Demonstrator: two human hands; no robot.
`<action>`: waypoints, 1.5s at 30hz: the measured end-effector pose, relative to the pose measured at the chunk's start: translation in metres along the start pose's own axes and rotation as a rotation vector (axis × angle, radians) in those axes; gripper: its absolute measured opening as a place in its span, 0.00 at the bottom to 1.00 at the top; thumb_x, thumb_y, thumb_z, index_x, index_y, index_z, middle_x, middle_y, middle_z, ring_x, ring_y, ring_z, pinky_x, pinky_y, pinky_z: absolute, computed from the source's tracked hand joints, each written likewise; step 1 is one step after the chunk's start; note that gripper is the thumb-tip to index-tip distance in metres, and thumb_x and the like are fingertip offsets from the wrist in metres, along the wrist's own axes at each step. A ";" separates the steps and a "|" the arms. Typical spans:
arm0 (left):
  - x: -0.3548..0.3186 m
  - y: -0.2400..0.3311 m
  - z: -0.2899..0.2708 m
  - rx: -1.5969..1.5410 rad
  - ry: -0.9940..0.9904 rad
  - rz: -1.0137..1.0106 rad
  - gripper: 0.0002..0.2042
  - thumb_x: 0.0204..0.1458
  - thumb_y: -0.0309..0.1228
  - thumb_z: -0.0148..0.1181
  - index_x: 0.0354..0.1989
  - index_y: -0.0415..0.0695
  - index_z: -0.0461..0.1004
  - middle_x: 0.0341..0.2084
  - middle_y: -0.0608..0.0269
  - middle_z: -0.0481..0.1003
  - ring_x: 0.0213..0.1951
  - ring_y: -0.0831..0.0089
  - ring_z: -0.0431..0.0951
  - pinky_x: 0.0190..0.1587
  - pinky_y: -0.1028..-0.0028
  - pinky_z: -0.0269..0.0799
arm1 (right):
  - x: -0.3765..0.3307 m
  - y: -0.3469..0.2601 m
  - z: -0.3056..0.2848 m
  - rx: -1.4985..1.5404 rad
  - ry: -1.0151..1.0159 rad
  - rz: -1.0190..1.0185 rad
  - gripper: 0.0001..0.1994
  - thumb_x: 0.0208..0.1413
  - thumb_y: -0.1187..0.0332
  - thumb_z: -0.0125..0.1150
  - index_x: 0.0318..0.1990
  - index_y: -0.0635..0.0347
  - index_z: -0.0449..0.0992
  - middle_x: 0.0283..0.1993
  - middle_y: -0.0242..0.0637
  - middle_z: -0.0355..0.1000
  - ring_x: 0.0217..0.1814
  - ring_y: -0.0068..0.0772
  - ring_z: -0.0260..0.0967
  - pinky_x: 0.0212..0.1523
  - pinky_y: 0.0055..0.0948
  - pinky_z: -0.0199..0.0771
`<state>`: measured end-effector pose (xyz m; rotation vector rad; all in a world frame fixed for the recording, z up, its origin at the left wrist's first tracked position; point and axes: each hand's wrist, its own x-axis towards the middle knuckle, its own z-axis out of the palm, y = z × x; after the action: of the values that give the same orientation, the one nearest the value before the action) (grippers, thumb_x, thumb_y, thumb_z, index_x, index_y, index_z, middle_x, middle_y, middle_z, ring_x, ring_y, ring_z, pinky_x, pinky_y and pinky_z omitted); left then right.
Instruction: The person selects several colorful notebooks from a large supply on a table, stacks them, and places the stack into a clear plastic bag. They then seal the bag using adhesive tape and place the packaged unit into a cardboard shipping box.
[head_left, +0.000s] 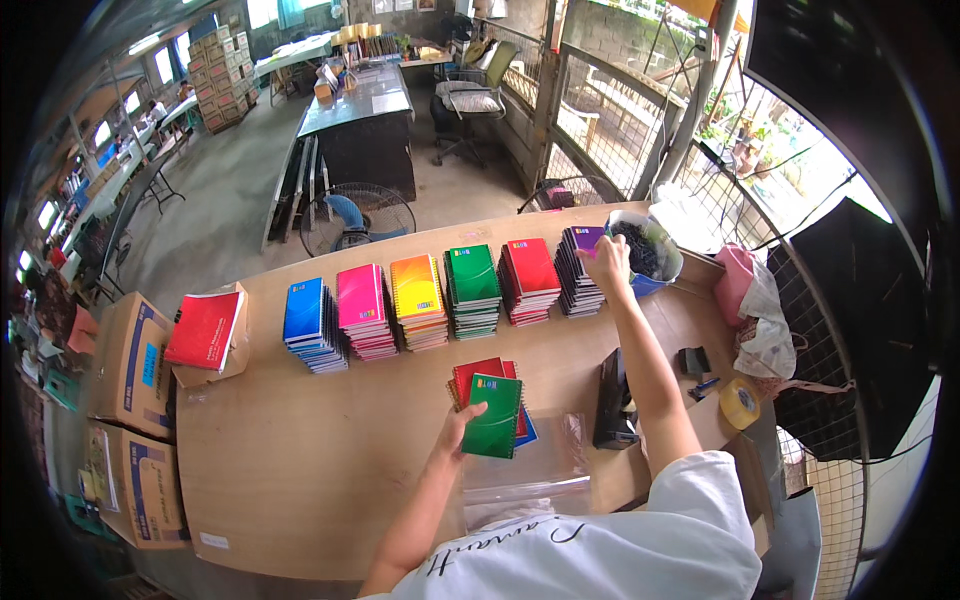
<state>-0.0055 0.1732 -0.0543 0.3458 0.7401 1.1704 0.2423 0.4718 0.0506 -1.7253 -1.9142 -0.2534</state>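
My left hand (458, 428) grips a small fanned bunch of spiral notebooks, with a green notebook (493, 415) on top. Edges of a red notebook (475, 374) and a blue notebook (529, 437) stick out beneath it. At the far right of the row, my right hand (607, 264) has its fingers closed at the edge of the top purple notebook (582, 240) on its stack. Leftward stand a red stack (530, 270), green stack (471, 275), yellow stack (416, 290), pink stack (362, 298) and blue stack (308, 315).
Clear plastic bags (535, 470) lie by my body. A bucket (655, 285) with dark contents stands beyond my right hand. A black tape dispenser (612, 405) and a yellow tape roll (739, 404) sit at right. Cardboard boxes (140, 375) and a red book (203, 330) are at left.
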 end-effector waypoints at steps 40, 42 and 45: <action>-0.114 -0.063 0.040 1.398 -0.177 0.682 0.38 0.37 0.43 0.70 0.61 0.59 0.61 0.67 0.61 0.48 0.69 0.55 0.45 0.67 0.42 0.33 | -0.359 0.016 -0.161 1.930 -1.166 1.119 0.33 0.42 0.65 0.67 0.59 0.60 0.63 0.55 0.45 0.68 0.56 0.46 0.68 0.58 0.48 0.68; -0.118 -0.092 0.004 1.749 -0.124 0.420 0.41 0.38 0.47 0.70 0.64 0.61 0.57 0.68 0.60 0.47 0.69 0.55 0.44 0.67 0.42 0.33 | -0.369 0.031 -0.144 1.879 -0.912 1.013 0.32 0.41 0.70 0.68 0.57 0.61 0.65 0.52 0.43 0.70 0.55 0.43 0.69 0.58 0.47 0.67; -0.114 -0.096 -0.014 1.955 -0.049 0.227 0.44 0.38 0.51 0.68 0.67 0.63 0.54 0.68 0.60 0.47 0.70 0.56 0.42 0.67 0.42 0.33 | -0.376 0.027 -0.113 1.728 -0.669 0.880 0.32 0.39 0.76 0.67 0.56 0.60 0.65 0.51 0.39 0.70 0.52 0.39 0.70 0.56 0.40 0.69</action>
<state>0.0300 0.0309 -0.0836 2.0678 1.6423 0.2338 0.3098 0.0981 -0.0521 -1.0516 -0.6900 1.8439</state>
